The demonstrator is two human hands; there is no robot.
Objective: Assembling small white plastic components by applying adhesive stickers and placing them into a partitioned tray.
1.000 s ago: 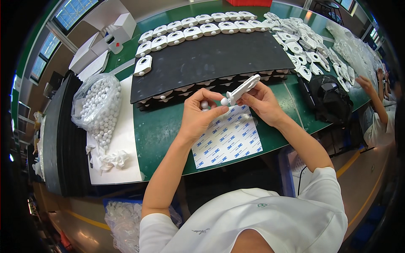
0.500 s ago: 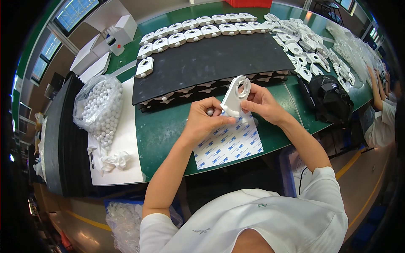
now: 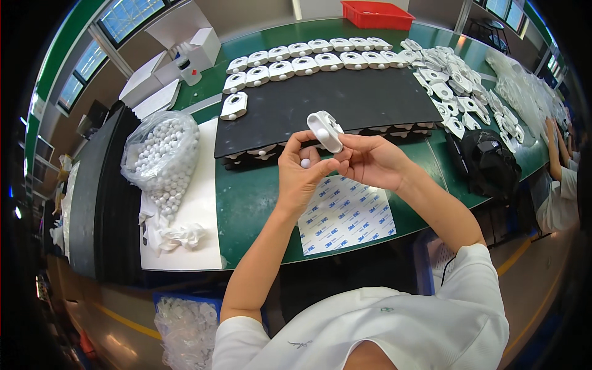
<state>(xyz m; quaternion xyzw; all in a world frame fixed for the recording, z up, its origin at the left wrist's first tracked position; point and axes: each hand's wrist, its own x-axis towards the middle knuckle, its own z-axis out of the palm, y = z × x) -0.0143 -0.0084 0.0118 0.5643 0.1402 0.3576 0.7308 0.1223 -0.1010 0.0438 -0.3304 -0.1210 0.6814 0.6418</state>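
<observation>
Resting in both hands' grip: white housing (image 3: pixel 324 131)

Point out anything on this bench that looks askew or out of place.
One white housing sits alone below the neat rows on the black mat, and the pile of parts at the right is jumbled. Nothing looks spilled or damaged.

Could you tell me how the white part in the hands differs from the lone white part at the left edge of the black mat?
The held white part is lifted and tilted between both hands, the left hand and the right hand; the lone white part lies flat on the black mat, untouched. The held one shows its edge; the lone one shows its top. Both are white with the same rounded shape.
</observation>
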